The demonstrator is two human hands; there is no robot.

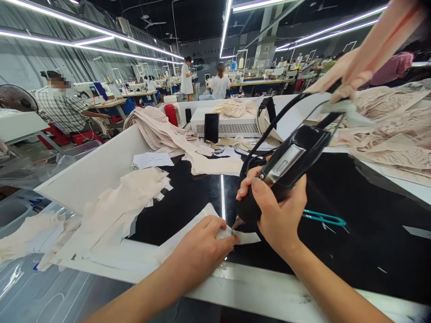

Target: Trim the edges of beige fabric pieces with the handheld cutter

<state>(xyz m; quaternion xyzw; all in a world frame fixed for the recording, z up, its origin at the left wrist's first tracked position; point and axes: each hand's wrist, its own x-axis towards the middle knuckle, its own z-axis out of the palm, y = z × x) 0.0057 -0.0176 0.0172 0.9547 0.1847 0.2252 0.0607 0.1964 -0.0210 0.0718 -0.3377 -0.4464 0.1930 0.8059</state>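
Observation:
My right hand point(283, 211) is wrapped around a black corded hand tool point(286, 166) with a silver switch plate. The tool is tilted, and its small metal tip points down at a pale fabric strip point(247, 237). Beside that tip my left hand point(205, 244) grips the strip, thumb and fingers together, against the black tabletop point(188, 211). Part of the fabric is hidden under this hand. The tip meets the cloth close to my left fingertips; whether it touches cannot be made out.
Cream fabric pieces point(124, 202) are piled at left, and a larger heap point(393, 121) lies at right. Teal thread snips point(325, 218) rest right of the tool. A phone point(212, 128) leans against a white vented box point(232, 123). A hanging fabric bundle point(380, 49) reaches down at upper right.

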